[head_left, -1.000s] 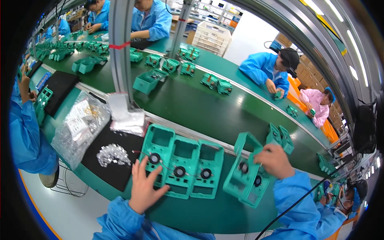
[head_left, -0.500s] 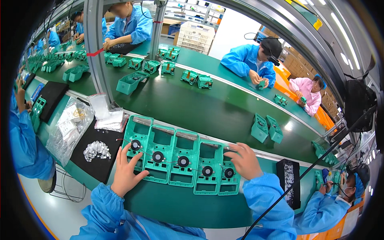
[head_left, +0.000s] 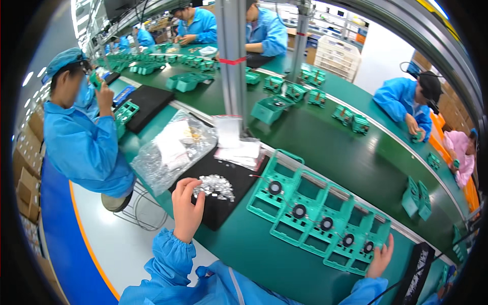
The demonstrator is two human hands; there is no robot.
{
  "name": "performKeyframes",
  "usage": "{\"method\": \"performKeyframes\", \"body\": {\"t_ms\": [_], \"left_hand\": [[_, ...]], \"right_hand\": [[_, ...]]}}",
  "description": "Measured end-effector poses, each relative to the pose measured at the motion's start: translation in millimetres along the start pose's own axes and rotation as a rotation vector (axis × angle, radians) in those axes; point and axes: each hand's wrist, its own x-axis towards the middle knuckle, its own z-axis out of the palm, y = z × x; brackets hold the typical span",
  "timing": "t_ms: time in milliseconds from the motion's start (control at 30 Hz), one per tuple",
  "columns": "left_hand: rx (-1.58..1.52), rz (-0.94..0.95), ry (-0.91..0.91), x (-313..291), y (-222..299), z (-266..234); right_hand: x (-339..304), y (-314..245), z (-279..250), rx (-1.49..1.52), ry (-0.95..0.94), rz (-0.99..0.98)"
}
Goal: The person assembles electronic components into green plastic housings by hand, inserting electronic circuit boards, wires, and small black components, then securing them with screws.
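Observation:
My left hand (head_left: pixel 187 209) is over the near left edge of a pile of small clear and silvery pieces (head_left: pixel 217 188) on a black mat (head_left: pixel 223 216). Its thumb and forefinger are bent with a gap between them, and I see nothing held. A row of several green plastic housings (head_left: pixel 284 231) lies side by side in front of me, each with a round black fan (head_left: pixel 299 211); thin wires run among them. At the row's right end, my right hand (head_left: pixel 379 258) touches the last housing's edge, its fingers extended and apart from the thumb.
Clear plastic bags (head_left: pixel 175 147) and white packets (head_left: pixel 239 152) lie beyond the mat. A black tray (head_left: pixel 418 274) stands right of the row. Past a metal post (head_left: pixel 233 66), green units (head_left: pixel 272 108) sit on the belt. A co-worker in blue (head_left: pixel 84 137) is at the left.
The view has swung left. My left hand has left the leftmost housing and moved to the pile of small pieces. My right hand has shifted to the row's right-hand edge.

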Motion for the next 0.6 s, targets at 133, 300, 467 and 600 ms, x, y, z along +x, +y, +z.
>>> {"method": "performKeyframes", "body": {"t_ms": [133, 300, 467, 600], "left_hand": [[0.165, -0.021, -0.111, -12, -21, -8], [0.171, 0.047, -0.144, -12, -14, -2], [0.247, 0.213, -0.157, -3, -16, 13], [0.311, 0.283, -0.144, 4, -13, 14]], "right_hand": [[-3, -4, 6, -0.055, -0.014, 0.079], [-11, -7, 12, -0.083, 0.061, 0.067], [-8, -1, 8, -0.165, 0.064, 0.055], [-8, -10, 9, -0.259, 0.108, 0.008]]}}
